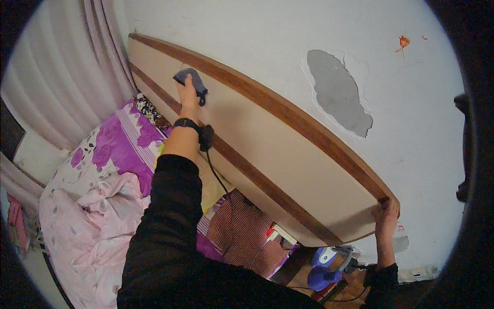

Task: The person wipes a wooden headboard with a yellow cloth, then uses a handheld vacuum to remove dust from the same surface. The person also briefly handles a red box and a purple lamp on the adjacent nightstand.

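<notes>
A bed headboard [251,123], beige panels framed in brown wood, stands along the wall and spans the middle of the view. My left hand [188,92] presses a bunched dark grey cloth [192,77] to its upper beige panel, toward the far left end. On that wrist is a black strap [185,123] with a small dark device, from which a black cable runs down. At the headboard's near right corner, my right hand [387,216] grips the top rail's end; some of its fingers are hidden.
Below the headboard lies a bed with a purple floral sheet [102,143], a crumpled pink quilt [96,208] and a striped mat [239,228]. A white power strip [285,234] rests by the mat. A blue-and-white appliance [324,257] stands lower right. Curtains [65,73] hang left; the wall has a peeled patch [339,92].
</notes>
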`<control>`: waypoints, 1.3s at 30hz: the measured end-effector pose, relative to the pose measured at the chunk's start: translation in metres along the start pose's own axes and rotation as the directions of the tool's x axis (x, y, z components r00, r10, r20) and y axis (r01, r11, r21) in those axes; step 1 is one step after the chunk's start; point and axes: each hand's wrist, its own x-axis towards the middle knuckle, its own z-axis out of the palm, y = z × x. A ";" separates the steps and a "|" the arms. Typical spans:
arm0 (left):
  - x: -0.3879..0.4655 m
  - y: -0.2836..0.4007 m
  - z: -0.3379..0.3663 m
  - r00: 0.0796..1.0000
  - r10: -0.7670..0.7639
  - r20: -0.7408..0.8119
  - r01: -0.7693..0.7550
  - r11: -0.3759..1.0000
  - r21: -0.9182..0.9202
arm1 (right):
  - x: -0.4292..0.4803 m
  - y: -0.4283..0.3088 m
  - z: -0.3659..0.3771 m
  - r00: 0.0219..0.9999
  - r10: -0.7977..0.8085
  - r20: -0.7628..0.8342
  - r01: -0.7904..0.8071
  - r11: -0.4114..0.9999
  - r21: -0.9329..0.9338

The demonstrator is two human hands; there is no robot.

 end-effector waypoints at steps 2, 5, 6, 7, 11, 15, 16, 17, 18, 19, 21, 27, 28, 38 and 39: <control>0.026 0.004 0.005 1.000 0.027 0.013 -0.027 0.999 -0.019 | -0.002 -0.002 -0.003 0.998 -0.056 -0.038 0.055 0.998 -0.024; 0.061 0.001 0.016 0.995 0.102 0.006 -0.101 0.993 -0.067 | -0.002 -0.007 -0.008 0.993 -0.107 -0.050 0.104 0.993 -0.049; 0.072 -0.003 0.019 0.997 0.079 -0.009 -0.080 0.993 -0.089 | -0.004 -0.008 -0.010 0.993 -0.113 -0.036 0.111 0.993 -0.036; 0.080 -0.011 0.021 0.997 0.077 -0.015 -0.077 0.996 -0.051 | -0.005 -0.010 -0.012 0.992 -0.121 -0.021 0.120 0.993 -0.021; 0.128 -0.044 0.024 0.991 0.115 -0.064 -0.099 0.971 0.217 | -0.006 -0.018 -0.017 0.997 -0.081 -0.007 0.081 0.997 -0.020; 0.164 -0.075 0.014 0.976 0.204 -0.082 -0.136 0.854 0.503 | -0.008 -0.022 -0.018 0.989 -0.145 -0.036 0.144 0.989 -0.016; 0.168 -0.079 0.013 0.966 0.240 -0.094 -0.148 0.817 0.557 | -0.009 -0.022 -0.017 0.990 -0.134 -0.039 0.135 0.991 0.021; 0.170 -0.081 0.013 0.948 0.293 -0.123 -0.164 0.784 0.599 | -0.009 -0.021 -0.016 0.985 -0.159 -0.069 0.160 0.987 0.007; 0.170 -0.081 0.012 0.925 0.350 -0.150 -0.180 0.748 0.638 | -0.010 -0.020 -0.014 0.973 -0.188 -0.135 0.188 0.982 -0.012; 0.168 -0.080 0.012 0.944 0.313 -0.103 -0.188 0.770 0.609 | -0.011 -0.020 -0.011 0.959 -0.221 -0.180 0.221 0.975 -0.021; 0.158 -0.074 0.012 0.971 0.238 -0.003 -0.198 0.815 0.545 | -0.010 -0.015 -0.011 0.978 -0.180 -0.107 0.181 0.983 0.001; 0.095 -0.060 0.027 0.959 0.280 0.048 -0.254 0.766 0.590 | -0.011 -0.004 -0.011 0.986 -0.163 -0.025 0.164 0.984 0.065; 0.082 -0.057 0.031 0.958 0.279 0.064 -0.260 0.750 0.608 | -0.011 -0.002 -0.011 0.981 -0.190 -0.040 0.193 0.973 0.124; -0.070 -0.025 0.073 0.990 0.082 0.119 -0.139 0.768 0.625 | 0.002 0.015 0.017 0.958 -0.262 -0.119 0.263 0.965 -0.013; -0.087 -0.022 0.078 0.988 0.082 0.131 -0.146 0.769 0.622 | 0.004 0.013 0.017 0.955 -0.274 -0.113 0.278 0.960 0.018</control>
